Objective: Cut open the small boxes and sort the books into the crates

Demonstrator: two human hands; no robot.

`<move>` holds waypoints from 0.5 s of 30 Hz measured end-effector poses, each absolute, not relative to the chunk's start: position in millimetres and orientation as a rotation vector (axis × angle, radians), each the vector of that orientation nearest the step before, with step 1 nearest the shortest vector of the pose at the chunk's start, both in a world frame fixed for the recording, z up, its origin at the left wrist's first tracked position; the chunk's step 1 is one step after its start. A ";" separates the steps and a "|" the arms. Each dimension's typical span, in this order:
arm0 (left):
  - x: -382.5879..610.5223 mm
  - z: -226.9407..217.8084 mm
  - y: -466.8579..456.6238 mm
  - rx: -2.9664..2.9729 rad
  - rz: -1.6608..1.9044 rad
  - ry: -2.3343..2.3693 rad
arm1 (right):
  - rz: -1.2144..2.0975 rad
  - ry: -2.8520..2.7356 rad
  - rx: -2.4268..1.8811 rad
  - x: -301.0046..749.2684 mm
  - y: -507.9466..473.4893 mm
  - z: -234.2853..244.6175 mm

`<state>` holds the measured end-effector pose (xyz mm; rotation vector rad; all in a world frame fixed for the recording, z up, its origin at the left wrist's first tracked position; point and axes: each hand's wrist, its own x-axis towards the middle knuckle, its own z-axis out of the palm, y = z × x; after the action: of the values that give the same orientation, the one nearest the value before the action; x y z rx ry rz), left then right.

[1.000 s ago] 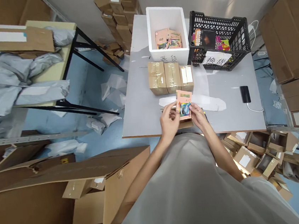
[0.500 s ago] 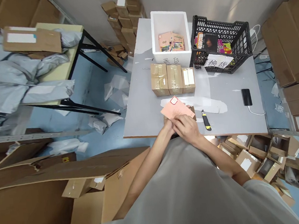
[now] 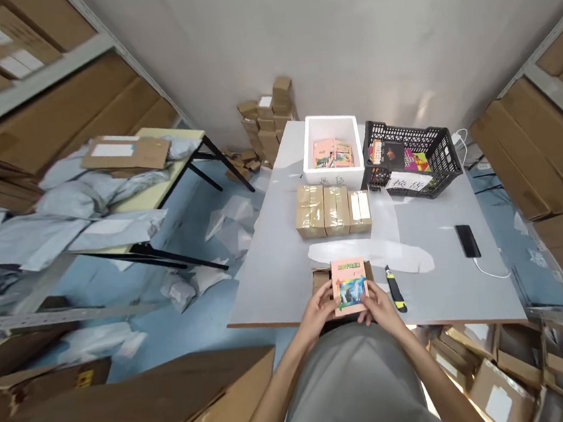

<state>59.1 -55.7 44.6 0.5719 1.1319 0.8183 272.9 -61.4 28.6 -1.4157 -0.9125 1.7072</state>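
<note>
I hold a small pink box with a colourful picture [image 3: 350, 286] face up at the near edge of the grey table [image 3: 277, 265]. My left hand [image 3: 318, 310] grips its left side and my right hand [image 3: 379, 304] grips its right side. Under the box an open brown carton [image 3: 321, 279] sits on the table. A yellow and black utility knife [image 3: 395, 288] lies just right of my right hand.
Three taped brown cartons [image 3: 332, 209] stand mid-table. Behind them are a white foam box [image 3: 333, 152] with pink boxes and a black crate [image 3: 414, 157] with books. A phone [image 3: 467, 240] lies at the right. Cardboard boxes crowd the floor and shelves around.
The pink box has been turned from its plain back to its picture side. My view has tilted up, showing more of the wall and shelves.
</note>
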 end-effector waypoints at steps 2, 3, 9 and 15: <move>54.9 53.2 -47.4 0.619 0.775 1.125 | 1.766 -0.877 -1.342 272.6 -54.9 31.9; 53.4 59.5 -37.3 0.644 0.779 1.120 | 1.764 -0.875 -1.307 272.2 -45.6 38.1; 48.9 144.2 105.3 0.947 1.189 1.077 | 1.514 -0.913 -1.036 255.4 103.5 125.1; 30.5 210.4 193.7 1.175 1.611 1.227 | 1.353 -0.924 -1.069 251.0 228.9 152.4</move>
<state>30.5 193.7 210.4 1.1751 1.2275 1.6112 251.0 228.9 152.4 -1.0691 -0.9239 1.3526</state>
